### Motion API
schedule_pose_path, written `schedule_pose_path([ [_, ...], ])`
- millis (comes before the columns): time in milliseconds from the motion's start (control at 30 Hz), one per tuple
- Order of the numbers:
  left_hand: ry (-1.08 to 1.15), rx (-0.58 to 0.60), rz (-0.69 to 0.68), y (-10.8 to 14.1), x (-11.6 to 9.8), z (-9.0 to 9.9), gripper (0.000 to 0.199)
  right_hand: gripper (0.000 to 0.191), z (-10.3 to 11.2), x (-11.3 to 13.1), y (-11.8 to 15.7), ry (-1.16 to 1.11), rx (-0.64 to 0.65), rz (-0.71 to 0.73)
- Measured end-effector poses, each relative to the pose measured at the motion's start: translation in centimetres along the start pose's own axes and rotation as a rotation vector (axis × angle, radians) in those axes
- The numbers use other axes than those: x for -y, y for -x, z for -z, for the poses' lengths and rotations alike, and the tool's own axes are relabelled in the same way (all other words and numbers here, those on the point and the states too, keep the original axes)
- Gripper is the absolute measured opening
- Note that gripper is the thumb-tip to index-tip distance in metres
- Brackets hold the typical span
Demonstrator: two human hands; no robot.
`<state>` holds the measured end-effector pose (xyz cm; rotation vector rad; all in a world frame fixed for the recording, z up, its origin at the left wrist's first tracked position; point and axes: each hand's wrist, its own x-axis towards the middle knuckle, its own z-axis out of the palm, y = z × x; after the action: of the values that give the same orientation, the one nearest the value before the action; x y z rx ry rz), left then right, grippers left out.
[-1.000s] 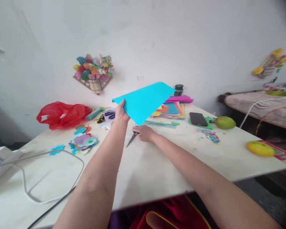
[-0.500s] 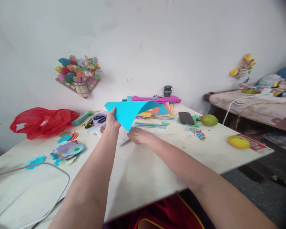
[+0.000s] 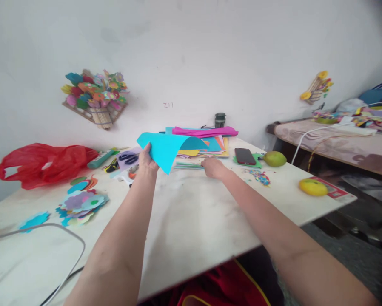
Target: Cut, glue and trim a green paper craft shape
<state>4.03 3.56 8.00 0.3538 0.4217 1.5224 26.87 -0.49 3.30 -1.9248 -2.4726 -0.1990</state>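
Observation:
A bright blue paper sheet is held up over the table, its right side curling and one corner pointing down. My left hand grips its left part, thumb on the near face. Farther right, my right hand is at the right end of a row of thin paper strips, fingers bent together; what they hold, if anything, is too small to make out. Behind the blue sheet lies a stack of coloured papers with a pink sheet on top.
On the left are a red plastic bag, cut paper flowers, dark-handled scissors and a cable. Toward the right lie a phone, a green fruit, paper scraps and a yellow fruit.
My right hand has moved right and a little away, from below the blue sheet to the paper strips. The pointed metal tool near it no longer shows. The view has shifted slightly.

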Motion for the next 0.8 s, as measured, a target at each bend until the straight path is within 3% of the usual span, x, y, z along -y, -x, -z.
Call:
schedule_pose_path([
  [133,-0.003,-0.010,-0.019,0.0,0.1,-0.3,0.042,0.027,0.4,0.9,0.6,-0.051,0.166,0.089],
  [333,-0.025,-0.019,-0.026,0.1,0.1,-0.2,0.039,0.037,-0.6,0.0,-1.7,0.018,-0.060,0.009],
  [533,-0.043,-0.024,-0.014,-0.2,0.3,0.4,0.037,0.035,-2.0,-0.9,-3.4,0.066,0.020,-0.047],
  [800,-0.030,-0.013,-0.011,-0.4,0.2,0.5,0.040,0.037,-1.6,-0.4,-3.2,0.046,0.023,-0.063],
])
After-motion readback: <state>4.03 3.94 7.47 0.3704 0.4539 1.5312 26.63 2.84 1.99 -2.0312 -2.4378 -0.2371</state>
